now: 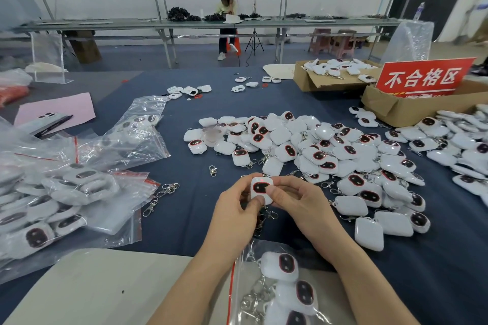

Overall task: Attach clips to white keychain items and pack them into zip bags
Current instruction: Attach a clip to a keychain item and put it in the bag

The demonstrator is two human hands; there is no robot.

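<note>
The surface (184, 232) is covered in dark blue cloth, with a pale board (92, 285) lying at its near edge. Both hands are together just above it. The left hand (235, 211) and right hand (301, 208) each pinch the same white keychain item (260, 188), dark face up, and the right thumb lies across that face. A metal clip (272, 213) hangs below the item. Right of the hands and beyond them spreads a big pile of keychain items (330, 150), many with clips already attached. An open zip bag (277, 290) holding several items lies under the wrists. Filled zip bags (66, 192) are heaped at the left, with loose clips (163, 192) beside them and a single clip (212, 170) apart from the rest. A pink sheet (55, 108) lies further left. Two cardboard boxes stand at the far right: the rear box (317, 82) holds more items, and the front box (396, 111) carries a red sign (422, 78) with white characters. The room beyond has a grey-blue floor (132, 53) and a white wall (105, 2) hung with posters. A person (227, 8) sits at a second long surface (132, 24), with a tripod (254, 39) and pink stools (332, 42) nearby.
</note>
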